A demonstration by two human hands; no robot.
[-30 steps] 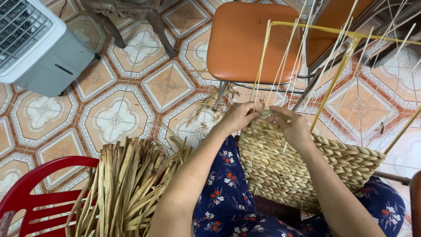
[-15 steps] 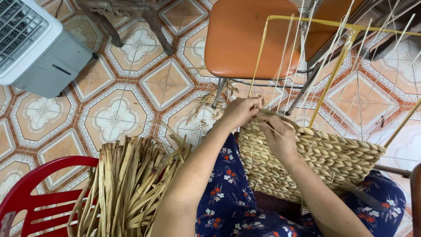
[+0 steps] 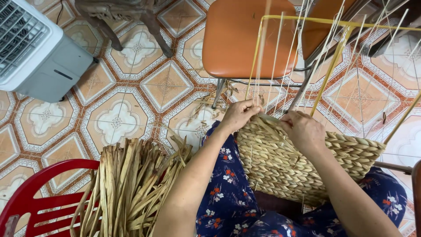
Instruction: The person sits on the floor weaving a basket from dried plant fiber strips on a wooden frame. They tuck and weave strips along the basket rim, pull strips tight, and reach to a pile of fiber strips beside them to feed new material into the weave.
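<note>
Red chair (image 3: 30,197) far left, dried reed bundle (image 3: 127,184) leaning on it. Your left hand (image 3: 240,115) pinches a strand at the woven basket (image 3: 298,162) rim on your lap. Your right hand (image 3: 305,131) curls closed, pressing the rim just beside it.

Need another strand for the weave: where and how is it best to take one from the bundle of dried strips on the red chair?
Judging by how it lies, grip one strip of the bundle near its upper, fanned-out end, coming from the right with the left hand. The tips there splay apart and point toward the basket, so one could slide free lengthwise.
</note>
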